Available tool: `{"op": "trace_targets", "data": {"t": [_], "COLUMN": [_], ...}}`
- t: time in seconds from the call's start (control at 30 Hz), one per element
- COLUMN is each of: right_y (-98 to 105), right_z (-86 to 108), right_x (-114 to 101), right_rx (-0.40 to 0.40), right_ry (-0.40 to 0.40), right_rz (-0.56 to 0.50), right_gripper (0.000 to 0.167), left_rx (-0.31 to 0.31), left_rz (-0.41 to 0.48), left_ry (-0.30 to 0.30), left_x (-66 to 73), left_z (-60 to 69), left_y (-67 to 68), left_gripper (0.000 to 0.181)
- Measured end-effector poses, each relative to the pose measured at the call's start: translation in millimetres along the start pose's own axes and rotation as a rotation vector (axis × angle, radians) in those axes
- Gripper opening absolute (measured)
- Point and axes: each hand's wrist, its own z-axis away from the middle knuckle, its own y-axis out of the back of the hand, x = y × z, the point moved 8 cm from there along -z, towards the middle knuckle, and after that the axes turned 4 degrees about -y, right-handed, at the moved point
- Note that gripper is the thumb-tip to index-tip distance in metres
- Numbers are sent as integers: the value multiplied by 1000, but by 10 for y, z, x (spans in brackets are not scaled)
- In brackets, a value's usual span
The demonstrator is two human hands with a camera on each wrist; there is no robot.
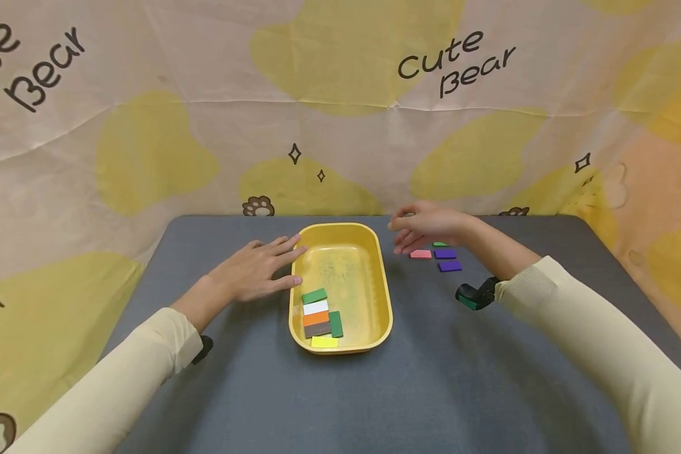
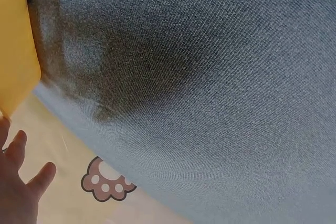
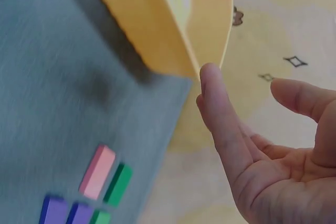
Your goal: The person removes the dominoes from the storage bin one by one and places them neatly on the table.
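A yellow tray (image 1: 387,296) stands on the table, with flat coloured blocks in its near left part: a white block (image 1: 316,307), an orange block (image 1: 316,318), a brown block (image 1: 317,329), a yellow block (image 1: 325,342) and two green ones. My left hand (image 1: 263,268) has its fingers spread, their tips at the tray's left rim. To the right of the tray, my right hand (image 1: 422,227) hovers above the table, thumb and forefinger apart with nothing between them. Beneath and beside it lie a pink block (image 3: 97,172), two purple blocks (image 1: 447,260) and green blocks (image 3: 118,184).
The grey cloth-covered table (image 1: 340,403) ends just behind the tray. Beyond that edge hangs a printed curtain (image 1: 204,126). Black bands (image 1: 477,294) sit at both wrists.
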Motion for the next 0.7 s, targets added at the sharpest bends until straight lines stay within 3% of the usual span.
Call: {"op": "trace_targets", "data": {"t": [0.13, 0.37, 0.7], "right_y": [-150, -409, -570], "right_z": [-87, -211, -365], "right_x": [-60, -127, -121], "right_rx": [-19, -44, -70], "right_ry": [13, 18, -37], "right_rz": [-36, -4, 20], "right_gripper": [47, 44, 45], "left_rx": [1, 2, 1], "left_rz": [-2, -10, -8], "left_ry": [-2, -5, -5], "left_x": [4, -3, 0], "left_z": [-6, -11, -12], "left_y": [5, -7, 4], "left_gripper": [75, 75, 76]}}
